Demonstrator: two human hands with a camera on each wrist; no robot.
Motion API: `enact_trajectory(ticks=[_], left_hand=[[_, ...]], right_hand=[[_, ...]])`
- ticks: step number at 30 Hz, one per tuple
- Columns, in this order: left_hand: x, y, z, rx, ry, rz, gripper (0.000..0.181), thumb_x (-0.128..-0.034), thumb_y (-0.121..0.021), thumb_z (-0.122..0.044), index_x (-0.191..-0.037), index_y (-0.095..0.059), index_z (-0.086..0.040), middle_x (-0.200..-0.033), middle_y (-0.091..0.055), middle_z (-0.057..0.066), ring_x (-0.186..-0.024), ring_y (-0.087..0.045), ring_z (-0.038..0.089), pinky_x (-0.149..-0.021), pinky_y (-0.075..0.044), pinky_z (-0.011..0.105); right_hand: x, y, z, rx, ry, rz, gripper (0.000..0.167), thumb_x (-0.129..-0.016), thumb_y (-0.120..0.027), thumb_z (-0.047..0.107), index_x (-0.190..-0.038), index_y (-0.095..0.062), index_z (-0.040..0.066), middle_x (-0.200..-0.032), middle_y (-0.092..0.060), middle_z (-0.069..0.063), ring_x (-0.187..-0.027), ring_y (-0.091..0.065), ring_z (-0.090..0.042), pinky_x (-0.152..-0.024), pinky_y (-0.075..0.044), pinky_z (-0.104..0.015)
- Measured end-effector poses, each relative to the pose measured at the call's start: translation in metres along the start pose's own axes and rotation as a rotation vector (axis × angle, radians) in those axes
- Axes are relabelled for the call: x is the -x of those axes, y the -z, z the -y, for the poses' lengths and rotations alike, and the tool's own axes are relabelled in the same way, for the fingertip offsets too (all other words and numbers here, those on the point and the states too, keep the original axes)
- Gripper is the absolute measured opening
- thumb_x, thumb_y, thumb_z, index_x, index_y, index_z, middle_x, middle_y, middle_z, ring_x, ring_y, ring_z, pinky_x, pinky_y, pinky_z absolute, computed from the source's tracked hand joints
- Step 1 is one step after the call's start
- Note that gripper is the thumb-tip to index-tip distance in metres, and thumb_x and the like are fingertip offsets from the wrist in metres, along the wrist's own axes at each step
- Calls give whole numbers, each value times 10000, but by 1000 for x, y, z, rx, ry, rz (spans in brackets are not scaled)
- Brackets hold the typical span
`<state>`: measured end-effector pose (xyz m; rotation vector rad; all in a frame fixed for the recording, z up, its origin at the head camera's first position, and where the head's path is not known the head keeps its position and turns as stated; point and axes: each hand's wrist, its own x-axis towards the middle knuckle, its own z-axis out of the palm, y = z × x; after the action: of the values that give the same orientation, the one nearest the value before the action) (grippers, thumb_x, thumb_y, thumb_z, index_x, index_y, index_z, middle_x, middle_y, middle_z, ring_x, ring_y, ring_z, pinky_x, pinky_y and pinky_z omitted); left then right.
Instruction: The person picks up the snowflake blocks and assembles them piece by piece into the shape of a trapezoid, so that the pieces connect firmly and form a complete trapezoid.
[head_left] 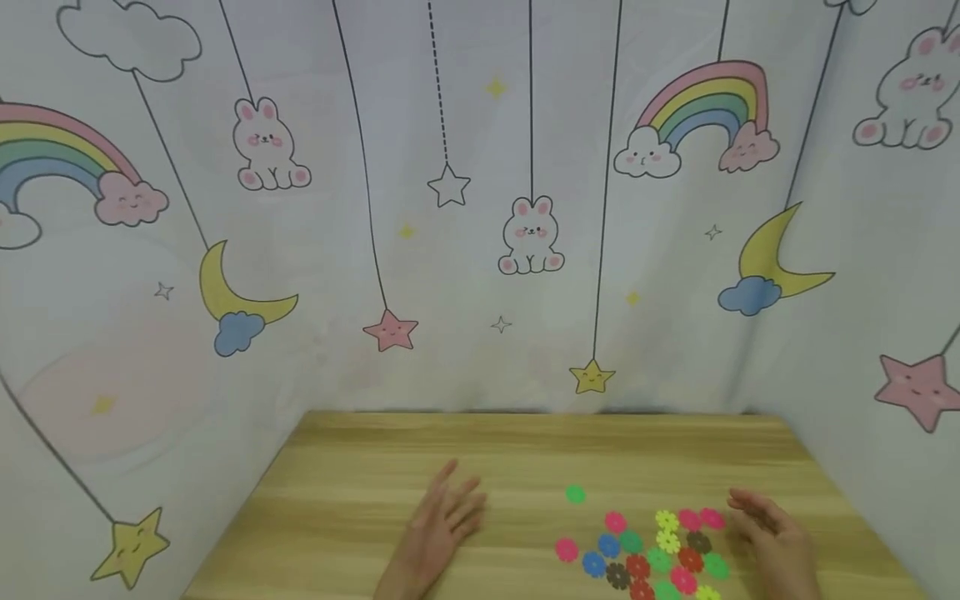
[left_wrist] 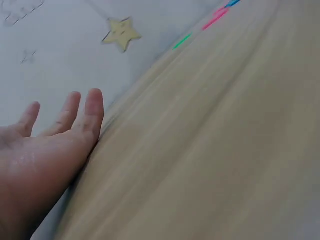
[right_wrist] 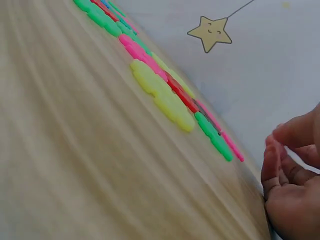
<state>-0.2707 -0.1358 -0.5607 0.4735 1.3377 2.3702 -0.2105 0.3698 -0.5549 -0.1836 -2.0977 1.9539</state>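
Colourful flower-shaped plastic discs (head_left: 660, 559) lie flat in a loose cluster at the right of the table, in pink, blue, green, yellow, red and dark brown. My left hand (head_left: 435, 529) hovers or rests left of the cluster, fingers spread and palm partly turned up; nothing is in it. A lone green disc (head_left: 575, 494) lies between that hand and the cluster. Just right of the discs is my right hand (head_left: 776, 542), its fingers loosely bent, with no held thing visible. In the right wrist view a yellow disc (right_wrist: 161, 95) is closest, and the thumb and fingertips come near each other.
The wooden table (head_left: 337, 500) carries the discs. A white curtain (head_left: 450, 275) printed with rabbits, stars, moons and rainbows hangs behind it and along both sides.
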Motion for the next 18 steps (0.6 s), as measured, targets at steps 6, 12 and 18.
enact_trajectory(ticks=[6,12,18], left_hand=[[-28,-80,47,-371,63,-2,538,-1092,-622,-227,-1581,-482,-51,-1518,-597,230,-1335,-650,226,-1089,-558,271],[-29,-97,51,-1071,-24,141,403,-976,-777,-252,-1374,-722,-219,-1462,-640,-58,-1348,-620,145,-1131,-530,345],[-28,-98,57,-1211,-186,205,249,-1002,-746,-218,-1247,-781,-193,-1318,-710,-36,-1219,-641,65,-1050,-551,289]], right_hand=[[-5,-7,12,652,-29,66,522,-1023,-747,221,-1440,-616,-64,-1305,-711,-234,-920,-624,62,-789,-531,-148],[-7,-17,15,783,89,82,279,-955,-801,136,-1187,-773,-17,-1358,-591,-361,-1052,-682,-304,-776,-528,-209],[-4,-16,14,785,45,93,319,-956,-799,153,-1204,-724,-33,-1283,-668,-324,-1052,-703,-340,-810,-556,-287]])
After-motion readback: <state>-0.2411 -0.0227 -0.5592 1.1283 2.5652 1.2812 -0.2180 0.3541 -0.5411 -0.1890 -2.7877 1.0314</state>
